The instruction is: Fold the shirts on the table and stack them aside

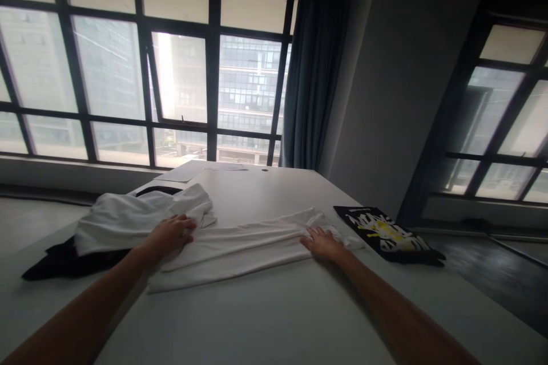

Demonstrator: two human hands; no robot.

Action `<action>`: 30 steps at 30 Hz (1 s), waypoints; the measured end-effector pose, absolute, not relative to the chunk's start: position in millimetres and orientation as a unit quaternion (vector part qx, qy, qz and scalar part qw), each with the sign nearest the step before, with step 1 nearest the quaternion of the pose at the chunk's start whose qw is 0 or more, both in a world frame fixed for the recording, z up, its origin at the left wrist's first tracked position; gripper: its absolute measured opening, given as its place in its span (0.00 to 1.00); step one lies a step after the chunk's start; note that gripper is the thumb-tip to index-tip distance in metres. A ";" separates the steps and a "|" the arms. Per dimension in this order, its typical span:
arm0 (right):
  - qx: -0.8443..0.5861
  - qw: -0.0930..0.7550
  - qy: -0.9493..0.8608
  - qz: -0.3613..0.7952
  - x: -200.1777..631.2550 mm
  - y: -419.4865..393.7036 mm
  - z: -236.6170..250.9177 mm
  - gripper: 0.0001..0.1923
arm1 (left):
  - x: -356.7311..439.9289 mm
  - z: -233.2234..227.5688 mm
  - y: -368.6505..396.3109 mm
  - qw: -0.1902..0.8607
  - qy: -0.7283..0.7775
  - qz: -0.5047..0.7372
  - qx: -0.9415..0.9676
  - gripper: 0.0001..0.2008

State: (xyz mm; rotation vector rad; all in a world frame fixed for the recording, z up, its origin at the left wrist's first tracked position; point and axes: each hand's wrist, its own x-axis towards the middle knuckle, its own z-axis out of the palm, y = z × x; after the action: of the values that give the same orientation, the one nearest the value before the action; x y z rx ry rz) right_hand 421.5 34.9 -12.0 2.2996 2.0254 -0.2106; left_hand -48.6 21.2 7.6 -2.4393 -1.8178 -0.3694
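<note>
A white cloth garment [252,245], folded into a long strip with creases along it, lies across the white table. My left hand [173,235] rests on its left end, palm down, with the fingers laid out over the cloth. On the right end, my right hand [323,244] lies flat with its fingers spread. Close to my left hand is a rumpled white garment [128,217] on top of black cloth [64,259]. To the right of my right hand sits a folded black T-shirt [385,234] with white and yellow print.
The white table [257,319] stretches away towards the windows, with papers [184,172] at its far left. A dark blue curtain [312,80] and a grey pillar [385,80] stand beyond the table. One window pane [180,77] is tilted ajar.
</note>
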 end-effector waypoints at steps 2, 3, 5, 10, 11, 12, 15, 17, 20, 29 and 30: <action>0.748 0.036 0.656 -0.088 431.7 34.7 -9.5 0.42 | -50.8 10.9 20.0 0.025 -0.607 -0.119 -0.785 0.14; 0.745 0.037 0.660 -0.094 438.1 34.9 -8.1 0.42 | -51.2 12.4 19.5 0.019 -0.610 -0.122 -0.783 0.13; 0.733 0.036 0.673 -0.094 450.3 35.5 -6.1 0.43 | -50.7 15.6 19.2 0.006 -0.610 -0.138 -0.780 0.11; 0.721 0.026 0.686 -0.090 462.5 38.1 -9.0 0.42 | -54.0 22.3 26.6 -0.021 -0.606 -0.231 -0.760 0.15; 0.723 0.024 0.684 -0.088 462.0 39.7 -10.5 0.42 | -56.0 22.0 29.0 -0.016 -0.613 -0.242 -0.752 0.15; 0.726 0.021 0.682 -0.085 461.2 41.8 -12.0 0.41 | -58.0 20.9 31.5 -0.010 -0.621 -0.247 -0.743 0.15; 0.732 0.009 0.677 -0.070 459.8 51.3 -16.5 0.40 | -60.9 14.9 37.3 -0.001 -0.641 -0.245 -0.728 0.14; 0.730 0.005 0.680 -0.061 461.4 58.2 -18.8 0.39 | -59.3 11.6 39.3 0.006 -0.647 -0.246 -0.722 0.15; 0.716 -0.004 0.695 -0.060 467.2 64.7 -21.1 0.39 | -54.7 9.6 39.4 0.005 -0.645 -0.247 -0.723 0.20; 0.709 -0.015 0.703 -0.051 472.6 61.5 -24.7 0.39 | -45.6 11.7 28.6 -0.080 -0.596 -0.233 -0.764 0.20; 0.709 -0.014 0.703 -0.053 472.7 61.7 -24.5 0.39 | -44.3 15.3 26.5 -0.105 -0.591 -0.260 -0.756 0.20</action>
State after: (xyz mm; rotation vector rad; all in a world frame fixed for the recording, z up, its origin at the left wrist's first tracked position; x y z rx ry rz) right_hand 472.7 61.7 -24.5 2.2486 2.2268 -0.1683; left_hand -44.3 26.5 15.3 -2.5491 -1.9915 -0.8756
